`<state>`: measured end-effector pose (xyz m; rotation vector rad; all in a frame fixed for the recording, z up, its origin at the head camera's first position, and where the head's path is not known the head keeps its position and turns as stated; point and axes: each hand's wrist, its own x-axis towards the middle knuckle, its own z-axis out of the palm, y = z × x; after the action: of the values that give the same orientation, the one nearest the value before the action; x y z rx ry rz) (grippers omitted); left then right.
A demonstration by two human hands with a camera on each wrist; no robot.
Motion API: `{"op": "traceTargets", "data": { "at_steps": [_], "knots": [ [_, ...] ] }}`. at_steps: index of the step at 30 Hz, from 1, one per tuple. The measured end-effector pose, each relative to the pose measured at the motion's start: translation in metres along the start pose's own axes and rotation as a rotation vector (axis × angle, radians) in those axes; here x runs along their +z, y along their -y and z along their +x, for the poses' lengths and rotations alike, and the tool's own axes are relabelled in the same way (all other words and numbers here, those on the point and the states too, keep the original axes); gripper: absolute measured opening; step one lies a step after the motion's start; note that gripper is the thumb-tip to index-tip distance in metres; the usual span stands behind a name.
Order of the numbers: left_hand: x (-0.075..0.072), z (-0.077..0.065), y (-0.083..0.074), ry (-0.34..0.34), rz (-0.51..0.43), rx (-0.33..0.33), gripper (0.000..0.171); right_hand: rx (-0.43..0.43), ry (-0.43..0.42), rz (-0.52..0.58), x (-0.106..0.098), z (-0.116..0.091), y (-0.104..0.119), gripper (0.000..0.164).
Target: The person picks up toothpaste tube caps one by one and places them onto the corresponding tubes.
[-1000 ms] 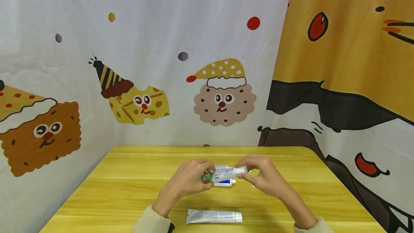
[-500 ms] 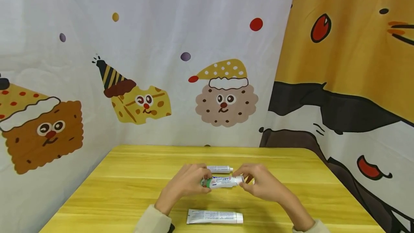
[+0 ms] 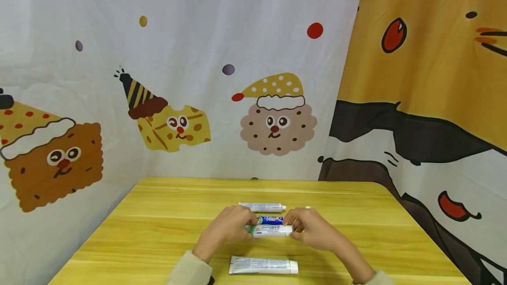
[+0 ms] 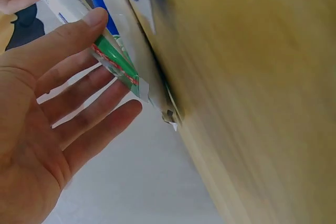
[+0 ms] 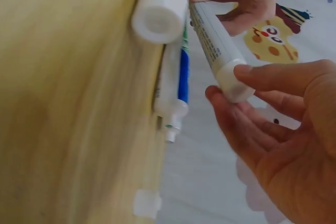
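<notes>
Pinching a capped green-and-white toothpaste tube (image 3: 271, 231) by its ends, thumbs opposite fingers, the left hand (image 3: 231, 225) and right hand (image 3: 314, 231) hold it nearside of a blue tube (image 3: 271, 220), perhaps touching; contents hidden.

At lower centre of the head view, the left hand's (image 3: 229, 228) fingers partly cover the green end of the white-and-green toothpaste tube (image 3: 273, 231). Behind it, the blue toothpaste tube (image 3: 271, 220) has its lower side and both ends hidden by tube and hands. Just above the right hand (image 3: 314, 231), only a sliver of some small white piece (image 3: 307, 207) peeks out. I can't read the tiny print on the nearest white tube (image 3: 263, 265). Both sleeves (image 3: 191, 269) run off the bottom edge; in the right wrist view, the desk (image 5: 79, 87) is blurred.
</notes>
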<state>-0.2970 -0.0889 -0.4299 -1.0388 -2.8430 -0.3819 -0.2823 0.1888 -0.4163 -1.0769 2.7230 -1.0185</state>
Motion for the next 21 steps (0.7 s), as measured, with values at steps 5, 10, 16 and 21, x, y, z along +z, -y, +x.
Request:
{"op": "traceTargets", "data": {
  "at_steps": [5,10,16,21],
  "knots": [
    [0.003,-0.002,0.000,0.027,0.001,-0.017,0.017,0.012,0.001,-0.047,0.008,0.002,-0.009,0.020],
    [0.004,-0.002,-0.003,0.032,0.003,-0.029,0.016,0.017,0.003,-0.038,0.012,0.001,-0.012,0.018],
    [0.005,-0.003,-0.007,0.072,-0.005,-0.066,0.015,0.029,-0.001,-0.025,0.017,0.002,-0.015,0.018],
    [0.005,-0.003,-0.010,0.104,0.027,-0.082,0.012,0.046,0.020,-0.047,0.020,0.001,-0.018,0.020]
  ]
}}
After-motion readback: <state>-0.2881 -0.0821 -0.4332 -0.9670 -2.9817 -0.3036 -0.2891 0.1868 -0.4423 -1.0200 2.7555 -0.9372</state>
